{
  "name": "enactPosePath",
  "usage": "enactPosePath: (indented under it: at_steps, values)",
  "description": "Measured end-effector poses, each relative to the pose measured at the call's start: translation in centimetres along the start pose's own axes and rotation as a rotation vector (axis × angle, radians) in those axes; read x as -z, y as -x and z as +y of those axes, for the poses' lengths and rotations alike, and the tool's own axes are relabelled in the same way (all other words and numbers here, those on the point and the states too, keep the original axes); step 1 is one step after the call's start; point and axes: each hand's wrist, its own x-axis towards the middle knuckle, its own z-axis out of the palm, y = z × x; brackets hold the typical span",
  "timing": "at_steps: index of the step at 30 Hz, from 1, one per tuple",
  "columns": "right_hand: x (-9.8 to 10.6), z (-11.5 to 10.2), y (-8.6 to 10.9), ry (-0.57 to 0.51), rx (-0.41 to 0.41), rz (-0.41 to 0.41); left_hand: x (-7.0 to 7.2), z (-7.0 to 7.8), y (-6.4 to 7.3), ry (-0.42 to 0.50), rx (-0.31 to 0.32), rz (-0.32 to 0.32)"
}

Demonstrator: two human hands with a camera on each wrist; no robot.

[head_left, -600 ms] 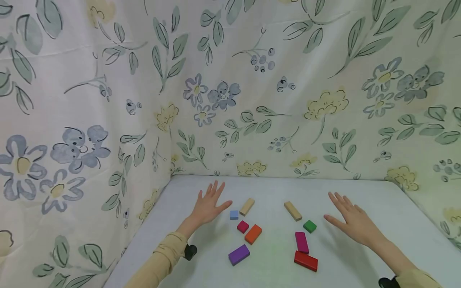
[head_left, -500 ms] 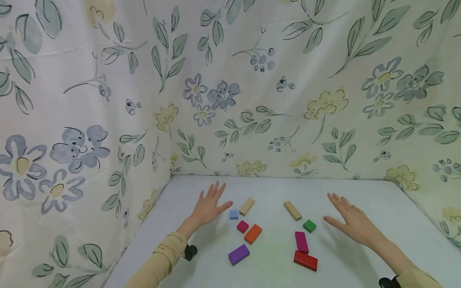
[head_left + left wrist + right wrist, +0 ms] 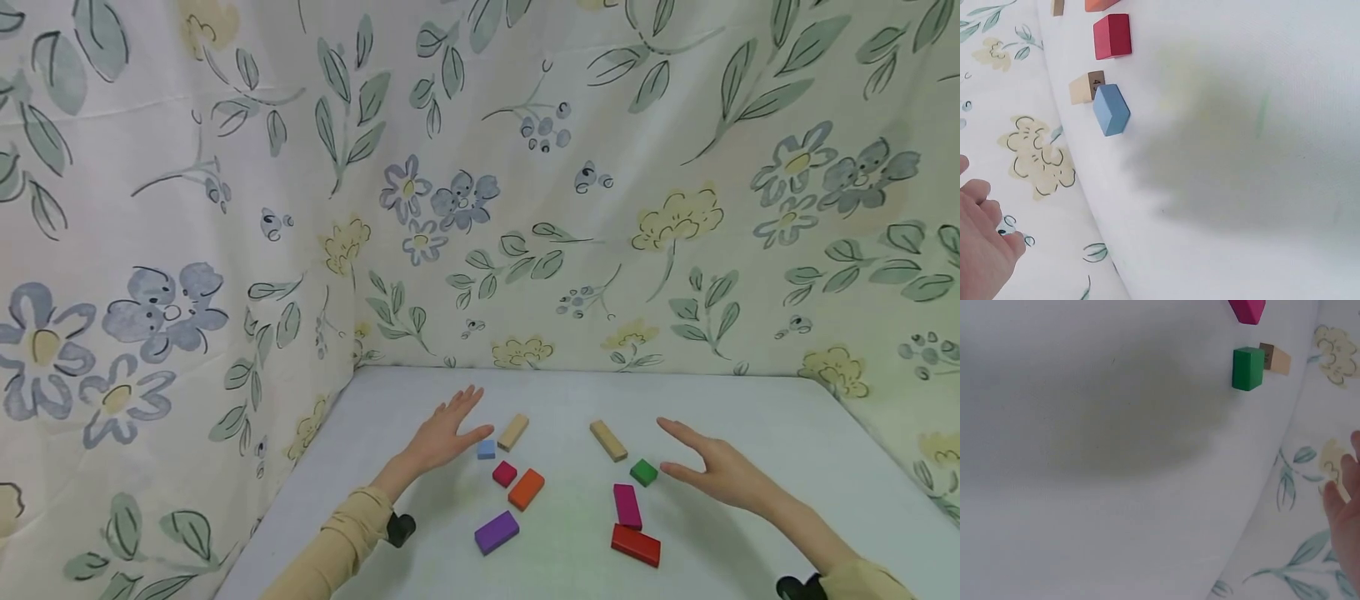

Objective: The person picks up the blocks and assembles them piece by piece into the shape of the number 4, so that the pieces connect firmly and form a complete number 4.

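My left hand (image 3: 441, 435), fingers extended, hovers above the white table and holds nothing. Nearest to it lie a light blue cube (image 3: 486, 450) and a natural wooden block (image 3: 513, 432). A crimson cube (image 3: 505, 474), an orange block (image 3: 527, 489) and a purple block (image 3: 497, 532) lie closer to me. On the other side my right hand (image 3: 723, 473) is raised with nothing in it, thumb apart from straight fingers. Its thumb points toward a green cube (image 3: 643, 472). Another wooden block (image 3: 608, 440), a magenta block (image 3: 627, 506) and a red block (image 3: 636, 545) lie left of that hand.
The white table (image 3: 570, 575) ends at a floral cloth (image 3: 525, 275) hanging behind it and along the left side. The magenta block's near end meets the red block. Dark wrist devices show at both cuffs. Each hand casts a soft shadow on the table.
My left hand has shifted slightly right, toward the light blue cube. The right hand has moved left and turned, so its thumb is closer to the green cube. The blocks stay put.
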Motion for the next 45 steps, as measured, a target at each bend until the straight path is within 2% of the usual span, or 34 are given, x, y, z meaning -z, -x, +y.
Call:
enactPosePath:
  at_steps: [8, 15, 21, 27, 36, 42, 45]
  values:
    - [-0.1, -0.3, 0.1, -0.034, 0.039, -0.088, 0.1, -0.1, 0.4, 0.110, -0.068, -0.054]
    - [-0.2, -0.7, 0.0, -0.042, 0.137, -0.148, 0.0, 0.0, 0.5, 0.187, -0.128, -0.165]
    - [-0.1, -1.4, -0.3, -0.123, 0.154, -0.263, 0.0, 0.3, 0.6, 0.239, -0.181, -0.245]
    - [-0.5, -2.1, -0.3, -0.223, 0.149, -0.367, -0.3, 0.4, 0.9, 0.316, -0.159, -0.368]
    - [-1.3, -2.9, -0.2, -0.341, 0.120, -0.496, -1.2, 0.0, 1.3, 0.481, -0.191, -0.543]
    - [-1.7, -2.5, 0.0, -0.391, 0.131, -0.531, -1.9, -0.3, 1.7, 0.501, -0.201, -0.633]
    - [-2.0, -2.1, 0.2, -0.437, 0.139, -0.556, -2.0, -0.4, 1.9, 0.481, -0.198, -0.670]
